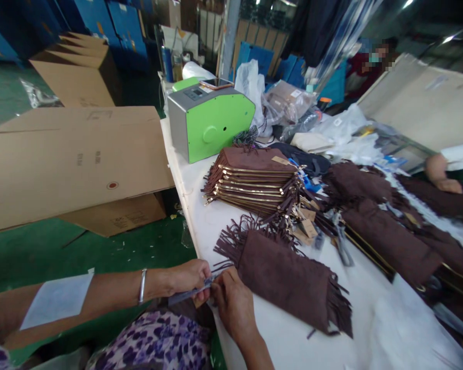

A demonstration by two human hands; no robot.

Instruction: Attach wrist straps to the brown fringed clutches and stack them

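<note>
L hand [192, 279] is closed on grey strip [182, 296], R hand [234, 304] pinches it too, just beside fringed brown bag [283, 280].

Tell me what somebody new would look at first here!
Probably the bright green machine with a phone on top, far left on the white table. Next, the stack of brown fringed pouches in front, to its right. Then the left hand and right hand, close together by the table's edge.

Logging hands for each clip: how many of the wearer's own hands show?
2: the left hand, holding a grey strip by the table's edge, and the right hand beside it, near a brown fringed pouch. Some fingers are hidden.
</note>
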